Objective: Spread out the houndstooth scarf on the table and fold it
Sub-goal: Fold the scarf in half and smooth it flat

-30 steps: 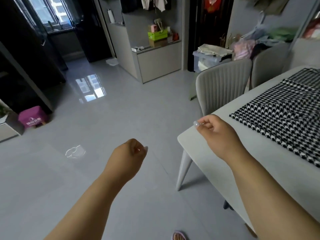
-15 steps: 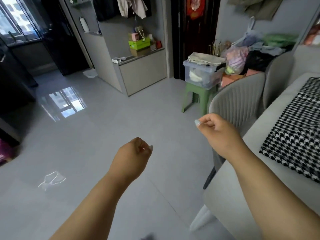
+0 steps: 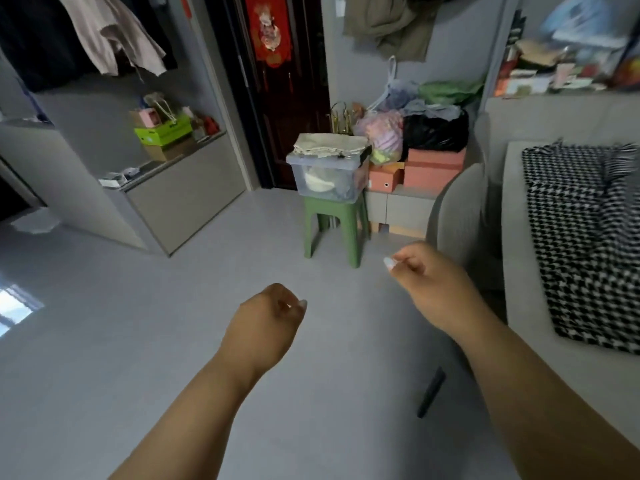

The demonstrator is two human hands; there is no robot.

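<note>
The black-and-white houndstooth scarf [image 3: 585, 244] lies flat on the pale grey table [image 3: 519, 237] at the right edge of the head view, its far end rumpled. Over the floor, left of the table, my right hand [image 3: 426, 282] hangs with fingers curled and nothing in it. My left hand [image 3: 266, 320] is lower and further left, also curled into a loose fist and holding nothing. Neither hand touches the scarf.
A grey upholstered chair [image 3: 457, 216] stands against the table's left side. Beyond it, a green stool [image 3: 332, 226] carries a clear storage bin [image 3: 329, 174]. Orange boxes [image 3: 433, 168] and bags pile behind. A grey cabinet [image 3: 180, 195] stands at left. A dark table leg [image 3: 431, 391] shows below.
The view has swung right across the room, so the table and scarf slid toward the right edge. Both hands stay curled and have come off the table corner to above the floor.
</note>
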